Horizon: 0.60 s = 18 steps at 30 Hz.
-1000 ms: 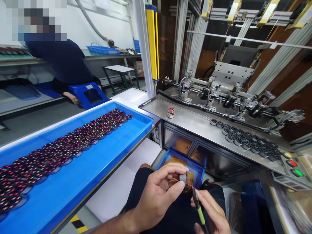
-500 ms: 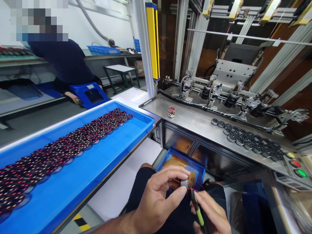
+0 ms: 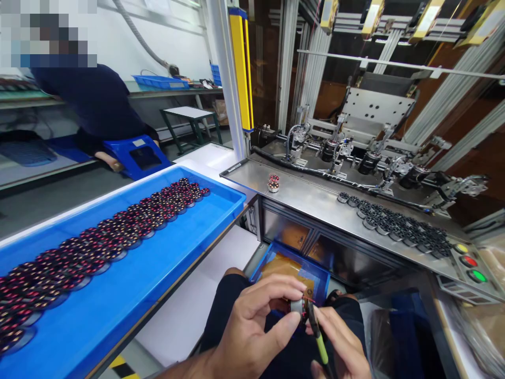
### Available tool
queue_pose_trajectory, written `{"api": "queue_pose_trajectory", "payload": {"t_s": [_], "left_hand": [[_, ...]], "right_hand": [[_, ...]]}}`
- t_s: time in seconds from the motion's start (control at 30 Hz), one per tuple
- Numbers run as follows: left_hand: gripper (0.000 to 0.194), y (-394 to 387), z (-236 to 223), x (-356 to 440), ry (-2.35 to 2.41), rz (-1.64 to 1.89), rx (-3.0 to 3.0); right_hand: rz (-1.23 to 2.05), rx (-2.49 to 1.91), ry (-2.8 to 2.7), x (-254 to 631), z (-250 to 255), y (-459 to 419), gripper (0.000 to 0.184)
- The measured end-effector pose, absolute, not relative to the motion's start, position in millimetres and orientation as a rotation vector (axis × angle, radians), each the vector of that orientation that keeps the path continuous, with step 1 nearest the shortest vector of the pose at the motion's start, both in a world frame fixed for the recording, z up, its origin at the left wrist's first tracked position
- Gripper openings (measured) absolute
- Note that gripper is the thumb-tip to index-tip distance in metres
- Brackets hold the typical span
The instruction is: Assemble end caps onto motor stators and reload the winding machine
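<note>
The left hand point(image 3: 256, 318) pinches a ring point(image 3: 296, 306) (right hand point(image 3: 342, 339) grips a tool point(image 3: 321, 349)).

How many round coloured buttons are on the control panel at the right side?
3 are visible on the control panel: the yellow button at the back, the red button in the middle, the green button at the front. None seems hidden.

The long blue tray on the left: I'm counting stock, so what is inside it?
A crowded band of round dark-and-red parts lies in the tray. They hide whatever is beneath them; the tray's left end falls outside the picture.
</note>
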<state>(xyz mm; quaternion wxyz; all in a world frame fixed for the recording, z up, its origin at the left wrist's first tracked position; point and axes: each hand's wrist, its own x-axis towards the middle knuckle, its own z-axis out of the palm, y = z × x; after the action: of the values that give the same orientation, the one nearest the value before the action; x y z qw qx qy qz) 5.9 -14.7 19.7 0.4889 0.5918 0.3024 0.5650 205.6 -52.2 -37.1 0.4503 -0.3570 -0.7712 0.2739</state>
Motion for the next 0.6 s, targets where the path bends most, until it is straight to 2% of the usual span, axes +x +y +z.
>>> {"api": "queue_pose_trajectory", "payload": {"t_s": [0.2, 0.47, 0.53, 0.6], "left_hand": [[0.029, -17.3, 18.6, 5.4, 0.722, 1.356, 1.488], [0.034, -11.6, 12.1, -1.6, 0.682, 1.349, 1.675], [0.046, -8.1, 6.9, -4.6, 0.666, 1.38, 1.758], [0.059, -4.9, 2.9, -7.2, 0.684, 1.41, 1.855]], "right_hand": [[0.652, -0.885, -1.887, 203.2, -33.2, -53.3, 0.066], [0.246, -1.232, -1.955, 229.6, -52.1, -60.5, 0.062], [0.346, -1.242, -1.944, 234.5, -46.8, -61.5, 0.061], [0.59, -1.176, -1.911, 236.9, -37.7, -63.7, 0.063]]}}
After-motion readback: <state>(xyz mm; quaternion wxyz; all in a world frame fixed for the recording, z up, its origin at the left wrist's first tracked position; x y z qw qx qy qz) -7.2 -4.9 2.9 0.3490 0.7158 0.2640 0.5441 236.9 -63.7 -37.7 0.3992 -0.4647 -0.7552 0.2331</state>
